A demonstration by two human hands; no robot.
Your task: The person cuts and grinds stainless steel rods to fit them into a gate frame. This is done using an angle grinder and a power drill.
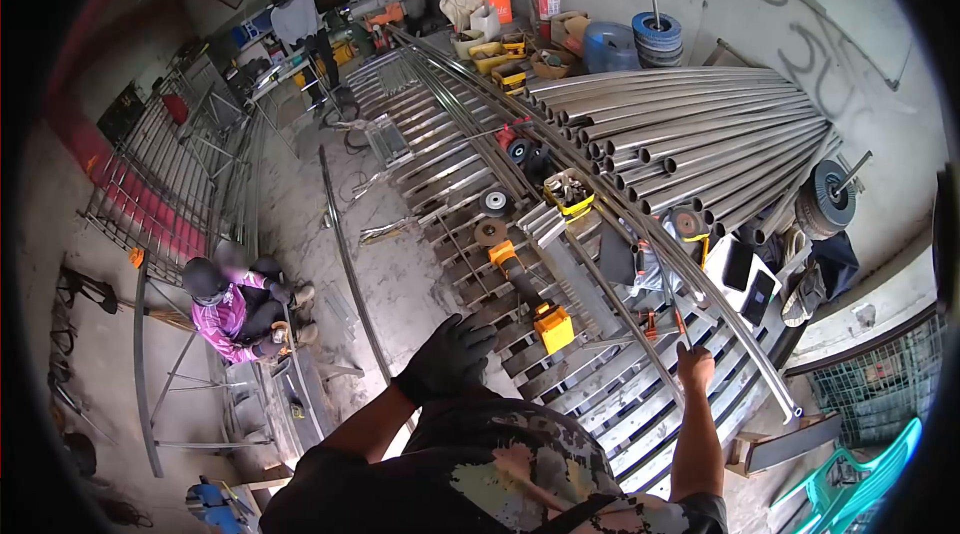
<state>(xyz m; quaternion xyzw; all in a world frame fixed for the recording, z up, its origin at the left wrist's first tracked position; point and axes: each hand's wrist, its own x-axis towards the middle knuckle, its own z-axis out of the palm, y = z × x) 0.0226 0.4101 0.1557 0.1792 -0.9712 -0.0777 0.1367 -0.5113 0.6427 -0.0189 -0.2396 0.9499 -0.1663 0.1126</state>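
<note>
My left hand (447, 359), in a dark glove, is held in front of my body with its fingers stretched out and nothing visible in it. Close by on the slatted metal rack (590, 394) lies a yellow-and-black cordless angle grinder (522, 284) with a round disc at its far end. My right hand (695, 367) is bare and closed around a thin rod (681, 326) that points away from me; its exact kind is too small to tell. Beside that hand, a long metal tube (735, 326) runs along the rack.
Many steel pipes (690, 139) are stacked at the right. A yellow bin (569, 196) of small parts and phones (738, 264) rest nearby. One co-worker in pink (228, 319) crouches left; another person (297, 22) stands at the back. A green chair (860, 484) is at lower right.
</note>
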